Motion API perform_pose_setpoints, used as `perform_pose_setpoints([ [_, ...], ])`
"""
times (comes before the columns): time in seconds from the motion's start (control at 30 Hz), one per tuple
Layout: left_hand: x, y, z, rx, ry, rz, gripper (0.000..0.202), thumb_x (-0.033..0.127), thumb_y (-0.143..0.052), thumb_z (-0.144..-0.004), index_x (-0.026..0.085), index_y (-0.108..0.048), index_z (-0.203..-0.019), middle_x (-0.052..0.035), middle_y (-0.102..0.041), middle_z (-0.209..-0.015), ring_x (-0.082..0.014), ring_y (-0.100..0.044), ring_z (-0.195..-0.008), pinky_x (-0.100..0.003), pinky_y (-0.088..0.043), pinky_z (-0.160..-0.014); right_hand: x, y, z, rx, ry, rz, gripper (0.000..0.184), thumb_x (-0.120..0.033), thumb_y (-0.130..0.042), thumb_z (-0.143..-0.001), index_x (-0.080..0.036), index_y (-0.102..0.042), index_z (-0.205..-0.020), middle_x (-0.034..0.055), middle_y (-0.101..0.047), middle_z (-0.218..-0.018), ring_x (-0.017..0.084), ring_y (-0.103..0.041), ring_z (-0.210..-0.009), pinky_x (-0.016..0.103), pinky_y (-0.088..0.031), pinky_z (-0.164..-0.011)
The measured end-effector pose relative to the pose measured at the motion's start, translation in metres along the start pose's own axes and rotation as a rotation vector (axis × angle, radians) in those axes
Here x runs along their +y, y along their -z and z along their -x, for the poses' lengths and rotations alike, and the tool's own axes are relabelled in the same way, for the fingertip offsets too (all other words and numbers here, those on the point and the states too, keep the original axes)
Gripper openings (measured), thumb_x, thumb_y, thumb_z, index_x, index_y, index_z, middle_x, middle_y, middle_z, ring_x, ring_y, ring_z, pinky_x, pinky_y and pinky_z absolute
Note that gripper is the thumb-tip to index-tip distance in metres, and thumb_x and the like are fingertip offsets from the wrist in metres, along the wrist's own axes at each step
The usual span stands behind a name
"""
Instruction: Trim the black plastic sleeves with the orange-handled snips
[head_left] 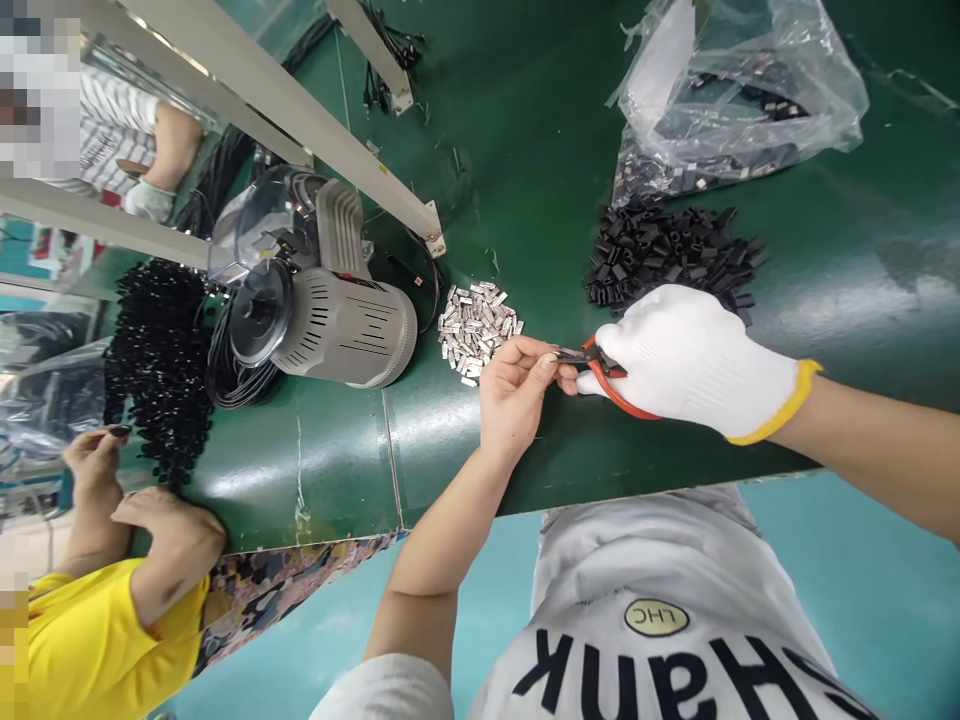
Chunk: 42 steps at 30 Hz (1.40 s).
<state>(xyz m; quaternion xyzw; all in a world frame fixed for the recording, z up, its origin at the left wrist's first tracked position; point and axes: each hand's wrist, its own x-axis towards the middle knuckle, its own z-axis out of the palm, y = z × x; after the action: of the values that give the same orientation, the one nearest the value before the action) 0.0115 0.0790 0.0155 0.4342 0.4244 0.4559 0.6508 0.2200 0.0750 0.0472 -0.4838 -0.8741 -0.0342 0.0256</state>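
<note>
My bare left hand point(514, 390) pinches a small part at its fingertips, held up to the jaws of red-handled pliers point(600, 372). My right hand point(694, 360), in a white glove with a yellow cuff, is closed round the plier handles. Both hands hover over the green table point(525, 150). Just beyond my left hand lies a pile of small silver metal pieces point(478, 328). Behind my right hand sits a heap of small black plastic parts point(671, 255).
A grey machine point(330, 310) with a clear cover and black cable stands at left. A clear plastic bag point(739, 90) of black parts lies at back right. A person in yellow point(112, 590) handles black parts point(161, 360) at left; another person sits beyond grey rails point(247, 90).
</note>
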Motion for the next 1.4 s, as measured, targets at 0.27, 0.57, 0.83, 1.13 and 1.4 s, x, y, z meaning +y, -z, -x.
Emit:
perform_pose_setpoints([
  [0.27, -0.003, -0.002, 0.002, -0.015, 0.005, 0.049, 0.034, 0.041, -0.086, -0.085, 0.017, -0.061, -0.086, -0.0008, -0.073, -0.07, -0.0128, -0.067, -0.06, -0.027, -0.057, -0.064, -0.007, -0.011, 0.003, 0.013, -0.086, 0.058, 0.052, -0.06, -0.031, -0.103, -0.022, -0.046, -0.072, 0.0076, -0.049, -0.062, 0.027, -0.059, -0.064, 0.033, -0.013, -0.062],
  [0.57, -0.002, 0.001, 0.0, -0.032, 0.003, 0.07, 0.032, 0.041, -0.084, -0.087, 0.018, -0.062, -0.086, -0.0008, -0.073, -0.071, -0.0121, -0.066, -0.059, -0.026, -0.055, -0.063, -0.004, -0.016, 0.004, 0.071, -0.058, 0.05, 0.041, -0.043, -0.027, -0.106, -0.022, -0.041, -0.074, 0.0075, -0.051, -0.062, 0.026, -0.059, -0.061, 0.034, -0.012, -0.061],
  [0.83, -0.004, 0.002, 0.0, -0.102, 0.059, 0.052, 0.035, 0.042, -0.086, -0.085, 0.017, -0.06, -0.085, -0.0012, -0.073, -0.07, -0.0131, -0.066, -0.057, -0.027, -0.054, -0.062, 0.003, -0.003, 0.0, -0.001, 0.005, -0.014, 0.05, -0.058, -0.032, -0.104, -0.023, -0.044, -0.07, 0.0066, -0.052, -0.062, 0.027, -0.059, -0.062, 0.035, -0.018, -0.064],
  [1.13, -0.007, 0.003, 0.0, -0.13, 0.047, 0.066, 0.028, 0.037, -0.082, -0.089, 0.019, -0.06, -0.091, 0.0005, -0.073, -0.071, -0.0143, -0.068, -0.061, -0.03, -0.057, -0.067, 0.004, -0.005, -0.001, -0.092, -0.043, -0.081, 0.043, -0.044, -0.032, -0.104, -0.02, -0.051, -0.074, 0.0099, -0.058, -0.067, 0.026, -0.061, -0.067, 0.033, -0.015, -0.064],
  [1.4, -0.013, 0.006, 0.002, -0.114, -0.174, -0.399, 0.021, 0.039, -0.07, -0.098, 0.02, -0.064, -0.094, -0.0003, -0.066, -0.077, -0.0117, -0.061, -0.067, -0.026, -0.05, -0.064, 0.036, 0.008, -0.008, 0.045, -0.183, -0.405, 0.054, -0.072, -0.05, -0.095, -0.022, -0.056, -0.078, 0.0013, -0.056, -0.064, 0.014, -0.043, -0.059, 0.031, -0.024, -0.064],
])
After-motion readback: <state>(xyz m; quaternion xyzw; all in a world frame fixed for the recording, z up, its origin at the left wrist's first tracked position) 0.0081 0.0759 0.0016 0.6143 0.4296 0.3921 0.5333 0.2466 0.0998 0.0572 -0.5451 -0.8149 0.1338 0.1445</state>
